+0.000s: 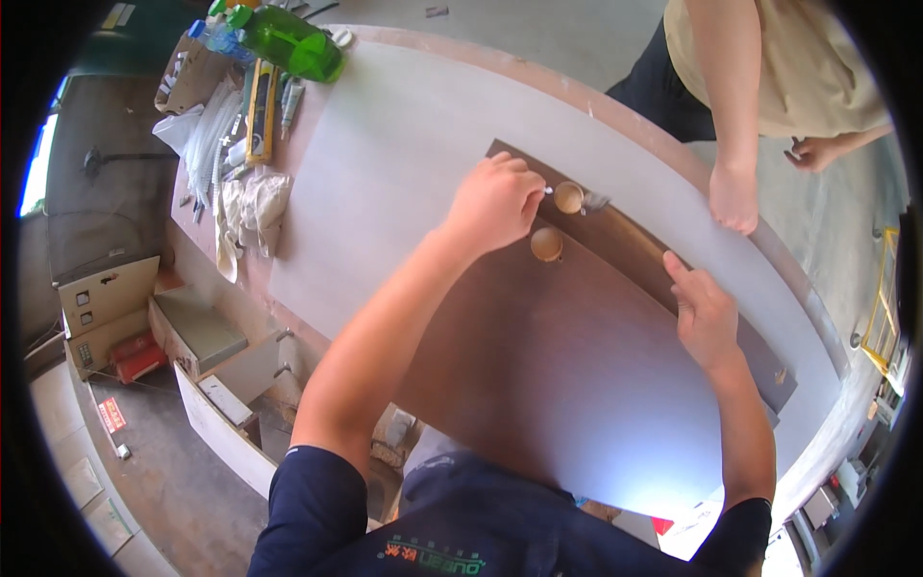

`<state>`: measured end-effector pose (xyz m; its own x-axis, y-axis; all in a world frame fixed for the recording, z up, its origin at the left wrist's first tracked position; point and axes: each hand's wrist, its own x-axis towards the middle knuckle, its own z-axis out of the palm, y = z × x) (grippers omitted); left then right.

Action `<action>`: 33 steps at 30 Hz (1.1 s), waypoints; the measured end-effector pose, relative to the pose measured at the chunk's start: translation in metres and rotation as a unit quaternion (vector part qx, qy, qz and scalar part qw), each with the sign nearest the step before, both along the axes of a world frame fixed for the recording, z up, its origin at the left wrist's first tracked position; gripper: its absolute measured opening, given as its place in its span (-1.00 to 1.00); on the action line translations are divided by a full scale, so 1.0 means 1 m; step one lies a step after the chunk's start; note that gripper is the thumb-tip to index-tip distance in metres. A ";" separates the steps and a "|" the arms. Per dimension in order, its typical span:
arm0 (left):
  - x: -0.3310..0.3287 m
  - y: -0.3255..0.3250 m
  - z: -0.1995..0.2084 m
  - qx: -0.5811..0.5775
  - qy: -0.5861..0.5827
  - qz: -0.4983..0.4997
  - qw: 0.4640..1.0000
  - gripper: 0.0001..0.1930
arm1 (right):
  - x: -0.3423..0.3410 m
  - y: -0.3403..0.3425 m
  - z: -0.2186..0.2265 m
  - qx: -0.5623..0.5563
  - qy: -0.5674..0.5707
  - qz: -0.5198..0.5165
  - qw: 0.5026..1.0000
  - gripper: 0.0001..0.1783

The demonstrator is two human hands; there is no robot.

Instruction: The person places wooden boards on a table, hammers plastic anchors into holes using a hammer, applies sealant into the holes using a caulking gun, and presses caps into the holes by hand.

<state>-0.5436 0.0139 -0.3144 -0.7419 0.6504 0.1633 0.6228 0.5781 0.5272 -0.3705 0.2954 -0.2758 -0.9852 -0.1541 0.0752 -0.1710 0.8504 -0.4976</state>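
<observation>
Now, left hand: just past twelve o'clock from the centre of the view, our fingers are curled in and the thumb lies near the forefinger. A small white tip shows at the fingertips; we cannot tell whether it is pinched.
Right hand: toward three o'clock, our forefinger points out to ten o'clock, its tip at the strip's edge, the other fingers bent. We cannot tell whether it grips.
Brown strip: long and narrow, it starts beneath our left hand and runs to that hand's four o'clock, passing our right hand on its far side.
Brown panel: broad and flat, along the strip's near side, at our left hand's five o'clock and our right hand's eight to nine.
Round tan spots: one on the strip, at our left hand's three o'clock, with a small grey piece just beside it; another on the panel, between four and five. Holes or discs, we cannot tell.
Co-worker's hand: at our right hand's twelve o'clock, closed, by the rim of the pale-topped table.
Green bottle: lying at eleven o'clock, well apart from our hands.
</observation>
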 end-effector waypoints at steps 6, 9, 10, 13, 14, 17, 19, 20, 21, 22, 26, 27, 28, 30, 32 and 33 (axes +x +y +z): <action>0.009 0.006 0.001 -0.029 -0.027 0.001 0.999 -0.92 | 0.004 -0.007 -0.003 -0.018 -0.015 -0.016 1.000 -0.40; 0.010 0.005 0.000 -0.037 -0.034 0.016 0.999 -0.92 | -0.008 -0.026 -0.002 -0.044 0.012 -0.018 0.999 -0.40; 0.009 0.005 -0.001 -0.035 -0.030 0.030 0.999 -0.92 | -0.012 -0.030 -0.002 -0.085 0.023 -0.022 0.996 -0.40; 0.008 0.009 0.002 -0.062 -0.048 0.040 0.996 -0.93 | -0.013 -0.033 -0.010 -0.086 0.018 -0.034 0.996 -0.39; 0.009 0.010 0.003 -0.062 -0.048 0.040 0.996 -0.93 | -0.012 -0.033 -0.012 -0.086 0.018 -0.033 0.996 -0.39; 0.010 0.011 0.003 -0.066 -0.042 0.039 0.996 -0.93 | -0.012 -0.033 -0.014 -0.080 0.020 -0.035 0.996 -0.40; 0.009 0.010 0.002 -0.064 -0.034 0.038 0.997 -0.92 | -0.018 -0.035 -0.015 -0.070 0.000 -0.023 0.997 -0.40; 0.010 0.010 0.001 -0.064 -0.034 0.038 0.997 -0.92 | -0.018 -0.035 -0.015 -0.070 0.000 -0.022 0.997 -0.40; 0.011 0.009 0.001 -0.059 -0.035 0.040 0.997 -0.92 | -0.019 -0.035 -0.015 -0.066 0.012 -0.025 0.997 -0.40; 0.011 0.009 0.001 -0.053 -0.037 0.042 0.997 -0.91 | -0.020 -0.035 -0.014 -0.061 0.023 -0.028 0.997 -0.40; 0.010 0.012 0.006 -0.083 -0.052 0.036 0.995 -0.91 | -0.017 -0.036 -0.013 -0.150 0.108 -0.058 0.981 -0.40; 0.009 0.012 0.005 -0.079 -0.050 0.036 0.995 -0.90 | -0.018 -0.034 -0.018 -0.111 0.051 -0.044 0.992 -0.41; 0.008 0.012 0.005 -0.074 -0.048 0.036 0.995 -0.90 | -0.021 -0.032 -0.020 -0.071 -0.005 -0.029 0.997 -0.41; 0.006 0.011 0.004 -0.072 -0.042 0.031 0.996 -0.90 | -0.027 -0.030 -0.008 -0.069 0.008 -0.027 0.997 -0.41; 0.009 0.007 0.005 -0.070 -0.039 0.028 0.996 -0.90 | -0.025 -0.033 -0.001 -0.066 0.018 -0.023 0.997 -0.41; 0.010 0.008 0.006 -0.078 -0.050 0.033 0.995 -0.90 | -0.020 -0.033 0.001 -0.094 0.052 -0.043 0.993 -0.42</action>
